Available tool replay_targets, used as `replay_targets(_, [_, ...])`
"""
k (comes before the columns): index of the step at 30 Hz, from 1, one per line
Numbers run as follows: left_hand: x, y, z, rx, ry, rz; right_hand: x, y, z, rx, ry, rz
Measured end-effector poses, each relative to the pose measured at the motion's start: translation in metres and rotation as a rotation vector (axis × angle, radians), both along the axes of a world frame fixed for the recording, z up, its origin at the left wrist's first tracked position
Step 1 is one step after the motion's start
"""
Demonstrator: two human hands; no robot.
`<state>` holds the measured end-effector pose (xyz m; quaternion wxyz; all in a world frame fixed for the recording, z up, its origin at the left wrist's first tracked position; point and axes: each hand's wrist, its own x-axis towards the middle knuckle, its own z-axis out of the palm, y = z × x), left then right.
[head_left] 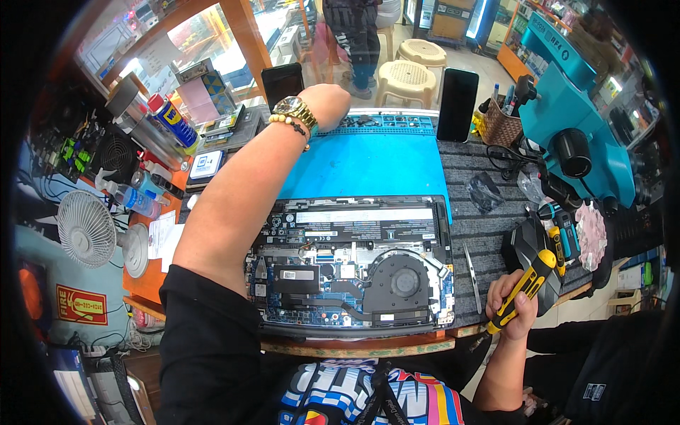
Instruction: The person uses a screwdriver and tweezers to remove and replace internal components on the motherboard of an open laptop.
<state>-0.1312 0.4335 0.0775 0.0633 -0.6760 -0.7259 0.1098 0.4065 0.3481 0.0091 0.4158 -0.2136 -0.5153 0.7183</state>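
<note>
An opened laptop [329, 287] lies in front of me, its circuit board, fan [404, 281] and long black battery [365, 234] exposed. Beyond it is a blue work mat [368, 166], with small dark parts in the compartments along its far edge. My left arm stretches over the laptop's left side, and my left hand [328, 106] is at that far edge near the parts; its fingertips are hidden. At the right, by the table's front edge, my right hand [516, 304] is wrapped round a yellow and black screwdriver [528, 287], its shaft pointing down and left.
Tweezers [472, 278] lie right of the laptop. A teal microscope [577, 120] stands at the right, near a dark phone [457, 105] propped upright and a pen basket [501, 119]. Leftward are a white fan [88, 228], spray bottle [134, 198] and spray can [173, 122].
</note>
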Motion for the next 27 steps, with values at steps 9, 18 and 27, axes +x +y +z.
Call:
replay_targets(9, [0.008,-0.003,-0.005,-0.004,0.009,0.002,0.000,0.000,0.000,0.008,-0.002,-0.002])
replay_targets(18, [0.016,-0.008,-0.005,0.003,-0.032,0.009,0.000,-0.001,0.000,0.007,-0.007,-0.006])
replay_targets(27, [0.018,-0.025,0.019,0.079,-0.211,-0.082,0.001,-0.001,0.001,-0.007,-0.007,-0.005])
